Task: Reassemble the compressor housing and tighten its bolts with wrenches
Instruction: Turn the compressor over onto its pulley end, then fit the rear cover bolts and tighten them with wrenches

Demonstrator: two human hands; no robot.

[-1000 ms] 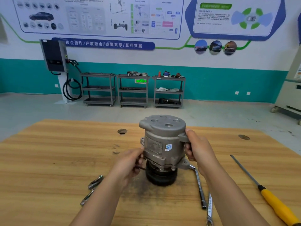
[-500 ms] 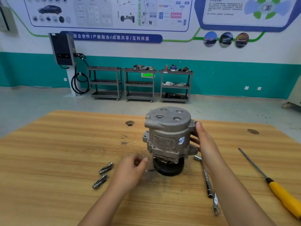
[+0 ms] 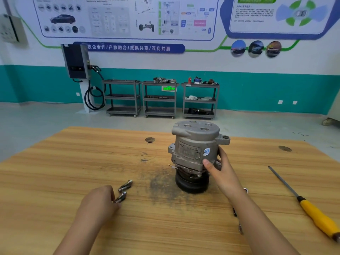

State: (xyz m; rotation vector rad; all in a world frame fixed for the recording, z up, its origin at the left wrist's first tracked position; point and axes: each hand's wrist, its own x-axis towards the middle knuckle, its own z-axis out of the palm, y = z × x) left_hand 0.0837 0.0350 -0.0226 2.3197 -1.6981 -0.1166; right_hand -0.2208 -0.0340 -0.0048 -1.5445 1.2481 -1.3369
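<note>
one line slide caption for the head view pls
Right hand grips the upright grey metal compressor on the wooden table while the left hand touches the nearer loose steel bolt.

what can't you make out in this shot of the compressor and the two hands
All in the head view:
1. Steel wrenches: mostly hidden under the right forearm; only small bits show.
2. Left hand: its fingertips cover the end of the nearer steel bolt, so a grip is unclear.
3. Grey metal compressor housing: label too blurred to read; the right hand covers its lower right side.
</note>
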